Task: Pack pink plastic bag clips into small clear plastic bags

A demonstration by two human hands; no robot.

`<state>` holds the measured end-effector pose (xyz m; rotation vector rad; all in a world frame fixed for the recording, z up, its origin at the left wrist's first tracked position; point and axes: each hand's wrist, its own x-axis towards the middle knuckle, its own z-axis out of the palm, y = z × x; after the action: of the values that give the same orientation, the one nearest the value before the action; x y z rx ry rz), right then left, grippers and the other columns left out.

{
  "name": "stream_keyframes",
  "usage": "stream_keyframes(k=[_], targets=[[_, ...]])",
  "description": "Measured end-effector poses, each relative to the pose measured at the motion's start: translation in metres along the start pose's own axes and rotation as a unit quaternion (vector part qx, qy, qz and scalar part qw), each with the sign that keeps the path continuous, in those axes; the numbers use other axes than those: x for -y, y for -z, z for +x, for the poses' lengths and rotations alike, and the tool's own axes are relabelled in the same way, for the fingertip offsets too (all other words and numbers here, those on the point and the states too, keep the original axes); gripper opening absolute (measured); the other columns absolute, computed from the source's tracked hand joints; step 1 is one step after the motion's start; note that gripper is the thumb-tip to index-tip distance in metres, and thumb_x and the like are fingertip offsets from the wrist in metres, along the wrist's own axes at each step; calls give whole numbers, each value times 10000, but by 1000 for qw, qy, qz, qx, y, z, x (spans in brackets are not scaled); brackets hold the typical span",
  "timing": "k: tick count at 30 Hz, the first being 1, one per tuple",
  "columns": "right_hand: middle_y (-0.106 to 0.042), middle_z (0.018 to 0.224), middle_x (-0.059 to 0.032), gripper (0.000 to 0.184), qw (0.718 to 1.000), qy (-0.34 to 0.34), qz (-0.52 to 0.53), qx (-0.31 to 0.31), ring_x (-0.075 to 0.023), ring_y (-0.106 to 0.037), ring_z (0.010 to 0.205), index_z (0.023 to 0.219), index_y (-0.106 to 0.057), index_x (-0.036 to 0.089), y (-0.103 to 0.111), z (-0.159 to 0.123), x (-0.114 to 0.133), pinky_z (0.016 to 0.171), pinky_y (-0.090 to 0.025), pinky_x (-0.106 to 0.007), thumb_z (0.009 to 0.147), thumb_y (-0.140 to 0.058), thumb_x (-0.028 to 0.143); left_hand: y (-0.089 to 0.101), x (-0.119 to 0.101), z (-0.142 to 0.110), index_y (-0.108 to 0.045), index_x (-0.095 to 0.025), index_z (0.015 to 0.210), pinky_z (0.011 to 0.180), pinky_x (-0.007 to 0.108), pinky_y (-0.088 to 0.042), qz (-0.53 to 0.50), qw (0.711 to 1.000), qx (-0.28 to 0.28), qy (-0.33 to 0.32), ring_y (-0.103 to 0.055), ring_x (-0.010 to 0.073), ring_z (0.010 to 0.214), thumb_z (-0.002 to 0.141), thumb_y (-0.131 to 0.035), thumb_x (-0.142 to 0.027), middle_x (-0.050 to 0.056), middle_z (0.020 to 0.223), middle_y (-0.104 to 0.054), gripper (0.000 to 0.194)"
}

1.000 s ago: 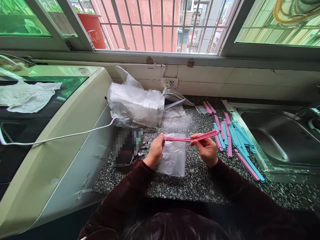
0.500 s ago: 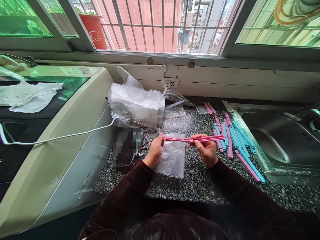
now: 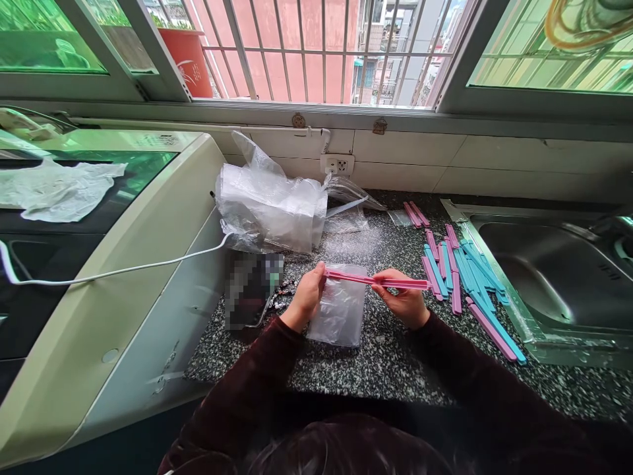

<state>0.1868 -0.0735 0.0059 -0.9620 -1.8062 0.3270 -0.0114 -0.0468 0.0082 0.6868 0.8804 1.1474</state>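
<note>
A pink bag sealing clip, long and thin, runs nearly level between my two hands. My left hand is closed, pinching its left end at the upper corner of a clear plastic bag. The bag's upper edge lies along the clip, and its body hangs below, over the counter. My right hand is closed on the clip right of the bag, thumb and fingers pinching it, and the clip's right end sticks out past the fingers. Whether the bag's edge sits inside the clip I cannot tell.
Loose pink and blue clips lie on the speckled counter beside a steel sink. A heap of clear plastic bags stands by the wall socket. On the left are a blurred dark object and a washing machine.
My right hand has shifted slightly left, and the right-hand part of the pink clip has slid left, so the clip reaches less far right. The left hand stays at its end.
</note>
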Motion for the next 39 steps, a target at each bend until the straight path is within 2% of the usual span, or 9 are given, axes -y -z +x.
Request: stream_keyframes(k=[5,9,18,22,25,30,34,36,39], targets=[[-639,800,-38,91,997,-34,6,-72,-154,-611,731,874,-617,192,11,4,-7,655,-534,-308,783,-619,191,3,-8,-5,-664,-126,766,563,197,-378,21,996,82,27,-524,91,588,525,-799,-298,17,695,-642,326],[-629,808,-26,117,988,-69,-9,-141,-152,-613,737,882,-616,197,18,6,-19,662,-539,-303,774,-634,236,5,-8,-6,-655,-124,769,591,199,-377,40,994,101,18,-526,93,622,532,-800,-282,20,723,-642,319],[-650,768,-36,99,997,-70,5,11,-157,-625,698,829,-626,195,0,-3,-14,644,-537,-301,795,-609,287,7,-7,-7,-628,-139,935,750,266,-428,133,979,154,-28,-573,175,836,620,-749,-346,68,898,-661,396],[-649,763,-33,110,996,-91,24,9,-154,-623,696,830,-628,190,-3,-6,-10,647,-536,-297,792,-615,293,6,-9,-8,-521,-171,1164,671,239,-440,147,979,141,-26,-571,144,753,610,-756,-335,49,900,-638,624],[-647,767,-33,118,993,-113,47,-1,-150,-622,693,829,-627,187,-4,-5,-9,642,-537,-288,785,-624,296,8,-12,-8,-306,-201,1369,561,208,-403,148,980,135,-2,-521,98,582,609,-760,-326,-9,714,-604,894],[-647,767,-30,124,989,-132,69,-21,-142,-620,686,829,-624,190,-5,-5,-8,635,-537,-277,777,-632,303,10,-17,-7,-149,-201,1432,497,182,-353,118,986,109,40,-435,50,449,570,-792,-274,-86,534,-488,1078],[-642,761,-28,134,988,-124,86,-11,-144,-615,690,812,-619,197,-5,-5,-7,636,-533,-280,784,-620,328,7,-16,-5,-281,-237,1383,569,197,-415,76,988,87,106,-545,71,579,485,-825,-181,-10,782,-602,1052],[-640,764,-25,129,988,-119,96,-1,-142,-612,692,806,-614,202,-4,-5,-6,639,-531,-276,790,-612,330,7,-14,-3,-417,-234,1296,586,195,-419,64,987,94,114,-565,81,636,461,-832,-161,16,888,-616,935],[-637,768,-22,129,988,-118,103,8,-142,-608,696,807,-608,208,-4,-5,-5,639,-527,-273,797,-601,336,6,-12,-2,-588,-153,1078,583,191,-405,61,981,144,115,-564,96,654,472,-834,-194,36,847,-633,655]])
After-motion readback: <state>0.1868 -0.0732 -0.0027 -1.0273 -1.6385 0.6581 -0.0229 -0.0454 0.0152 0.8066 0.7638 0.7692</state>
